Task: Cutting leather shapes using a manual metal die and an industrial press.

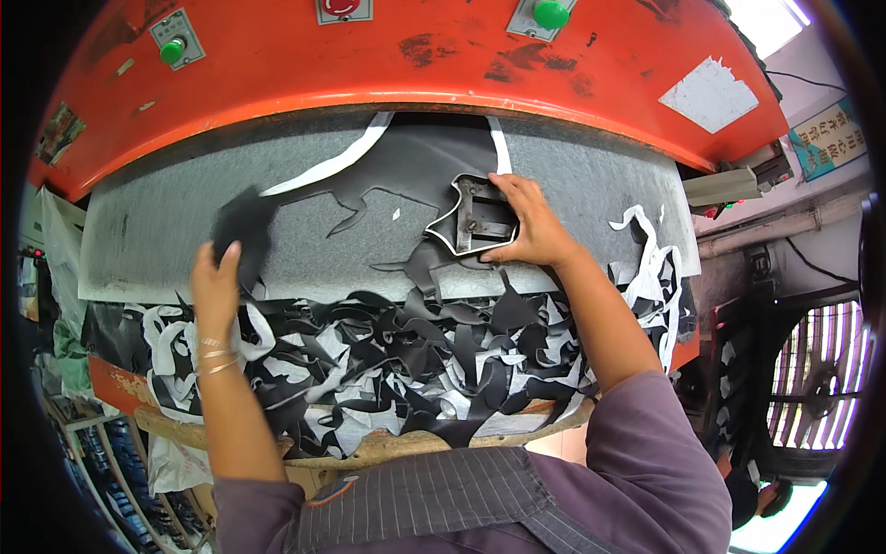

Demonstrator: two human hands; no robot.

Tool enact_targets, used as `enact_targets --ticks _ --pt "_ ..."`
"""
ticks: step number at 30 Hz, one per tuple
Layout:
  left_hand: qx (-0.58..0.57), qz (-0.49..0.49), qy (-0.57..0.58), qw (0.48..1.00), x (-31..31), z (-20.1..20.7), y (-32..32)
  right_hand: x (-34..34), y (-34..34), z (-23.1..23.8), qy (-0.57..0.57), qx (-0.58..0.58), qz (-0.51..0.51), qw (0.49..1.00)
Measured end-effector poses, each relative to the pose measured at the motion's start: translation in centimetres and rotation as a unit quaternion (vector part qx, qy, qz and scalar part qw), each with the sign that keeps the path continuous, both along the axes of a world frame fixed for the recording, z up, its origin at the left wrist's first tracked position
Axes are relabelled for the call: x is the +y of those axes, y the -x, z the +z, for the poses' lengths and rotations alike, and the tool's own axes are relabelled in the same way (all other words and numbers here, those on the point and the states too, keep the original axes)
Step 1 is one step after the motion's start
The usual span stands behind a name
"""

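My right hand (pixel 537 222) grips the side of a metal cutting die (pixel 480 217), a shaped steel frame with crossbars inside. It stands on the lower right part of a black leather-like sheet (pixel 425 152) with white edges, whose near side has cut-out curves. At the left, my left hand (pixel 217 282) holds a black piece of the material (pixel 247 226), blurred by motion; its fingertips are partly hidden. Under the sheet lies a wide grey cutting board (pixel 314 235). Thin black offcuts (pixel 425 263) lie just below the die.
An orange-red press head (pixel 277 60) overhangs the far side, with green buttons (pixel 551 14) and a red button (pixel 341 7). A heap of black and white scraps (pixel 397 360) fills the near edge. White strips (pixel 651 263) lie at the right. A fan (pixel 817 379) stands farther right.
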State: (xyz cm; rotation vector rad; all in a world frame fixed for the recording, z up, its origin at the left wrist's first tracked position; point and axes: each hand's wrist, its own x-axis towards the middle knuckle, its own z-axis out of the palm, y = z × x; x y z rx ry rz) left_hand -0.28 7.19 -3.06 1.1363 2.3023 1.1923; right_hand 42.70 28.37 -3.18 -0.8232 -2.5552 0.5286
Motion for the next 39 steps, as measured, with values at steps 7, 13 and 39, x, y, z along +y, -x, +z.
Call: enact_targets --ticks 7,13,39 --pt "0.137 -0.206 0.0 0.969 3.5 4.1 -14.1 3.3 -0.5 2.4 0.02 -0.075 0.102 0.992" --pt "0.15 -0.259 -0.094 0.95 5.6 -1.2 -19.8 -1.4 -1.5 -1.2 0.054 -0.002 -0.112 0.992" --pt "0.176 -0.244 -0.164 0.939 7.5 -3.1 -21.0 -0.2 -0.7 -1.6 0.07 -0.021 -0.148 0.986"
